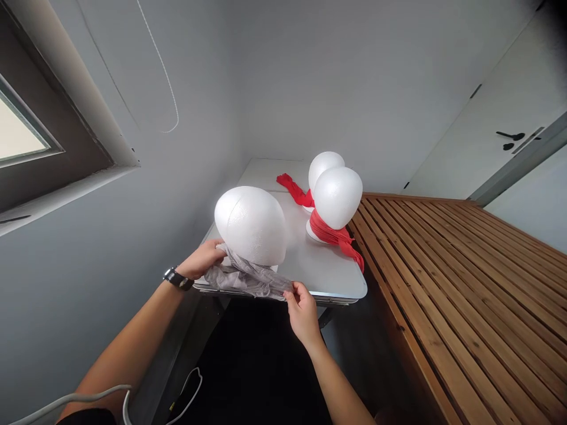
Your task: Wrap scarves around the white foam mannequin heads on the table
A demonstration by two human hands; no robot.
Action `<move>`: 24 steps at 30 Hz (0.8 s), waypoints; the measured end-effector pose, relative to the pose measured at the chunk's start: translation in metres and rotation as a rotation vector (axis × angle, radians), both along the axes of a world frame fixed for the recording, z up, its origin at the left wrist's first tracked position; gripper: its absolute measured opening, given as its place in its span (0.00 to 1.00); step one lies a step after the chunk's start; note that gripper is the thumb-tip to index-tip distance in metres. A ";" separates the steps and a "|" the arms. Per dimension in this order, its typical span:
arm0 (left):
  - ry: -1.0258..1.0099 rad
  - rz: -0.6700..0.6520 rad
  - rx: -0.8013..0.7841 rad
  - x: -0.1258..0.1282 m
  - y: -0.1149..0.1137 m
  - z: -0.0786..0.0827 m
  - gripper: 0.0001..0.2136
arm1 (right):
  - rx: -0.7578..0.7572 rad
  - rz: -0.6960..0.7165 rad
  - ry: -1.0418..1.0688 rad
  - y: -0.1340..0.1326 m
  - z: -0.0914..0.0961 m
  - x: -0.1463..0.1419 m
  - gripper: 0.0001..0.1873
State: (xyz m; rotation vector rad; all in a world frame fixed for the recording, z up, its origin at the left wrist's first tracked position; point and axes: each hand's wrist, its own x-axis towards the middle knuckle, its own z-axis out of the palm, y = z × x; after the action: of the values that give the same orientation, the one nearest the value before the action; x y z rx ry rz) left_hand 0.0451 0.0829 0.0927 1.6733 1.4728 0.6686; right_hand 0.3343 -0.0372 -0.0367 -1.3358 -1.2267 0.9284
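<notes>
A white foam mannequin head (pixel 257 224) stands near the front left of the table. A grey scarf (pixel 248 277) lies around its neck and gathers in folds along the near side. My left hand (pixel 207 258), with a dark watch on the wrist, is closed on the scarf at the left of the neck. Between the thumb and fingers of my right hand (pixel 303 310) is the scarf's right end, held near the table's front edge. The neck is mostly hidden behind the cloth.
Two more foam heads, a nearer one (pixel 339 198) and a farther one (pixel 325 162), stand on the table (pixel 296 236) with a red scarf (pixel 330 230) and another red scarf (pixel 295 190). A slatted wooden bench (pixel 460 265) flanks the right; walls border the left and back.
</notes>
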 end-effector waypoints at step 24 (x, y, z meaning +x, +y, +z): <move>0.281 0.200 0.156 -0.034 0.005 0.007 0.12 | 0.009 -0.059 -0.098 0.001 0.006 -0.003 0.15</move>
State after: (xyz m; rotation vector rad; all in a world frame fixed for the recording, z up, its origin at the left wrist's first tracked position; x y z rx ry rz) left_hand 0.0109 0.0883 0.0997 1.8099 1.8465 0.6919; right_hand 0.3312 -0.0362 -0.0311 -1.4169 -1.2571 0.8228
